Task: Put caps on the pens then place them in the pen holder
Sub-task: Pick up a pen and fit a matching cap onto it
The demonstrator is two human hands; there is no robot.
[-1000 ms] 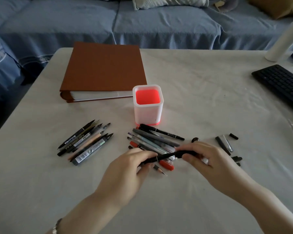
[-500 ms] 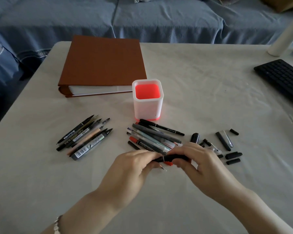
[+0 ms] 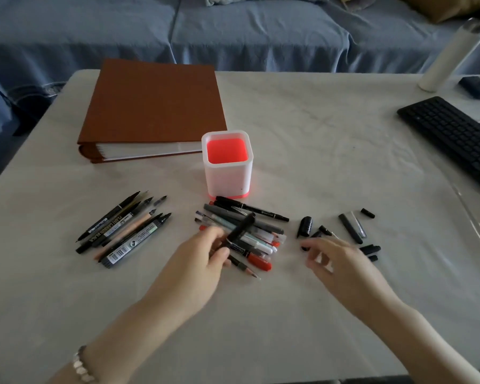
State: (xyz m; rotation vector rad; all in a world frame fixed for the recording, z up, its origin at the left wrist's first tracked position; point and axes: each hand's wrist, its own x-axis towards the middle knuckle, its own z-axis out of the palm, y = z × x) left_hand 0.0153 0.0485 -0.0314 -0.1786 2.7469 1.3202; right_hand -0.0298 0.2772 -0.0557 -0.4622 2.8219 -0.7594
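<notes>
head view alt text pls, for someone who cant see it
A person's left hand grips a black pen above a pile of pens on a white table, near a white and red pen holder. The right hand hovers open beside loose black caps.

Left hand [image 3: 203, 259] grips black pen [image 3: 240, 230] above pen pile [image 3: 250, 236]; right hand [image 3: 341, 264] open near caps [image 3: 352, 228].

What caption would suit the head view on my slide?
Left hand holds a black pen above the pen pile; open right hand hovers by loose caps; pen holder stands empty.
</notes>
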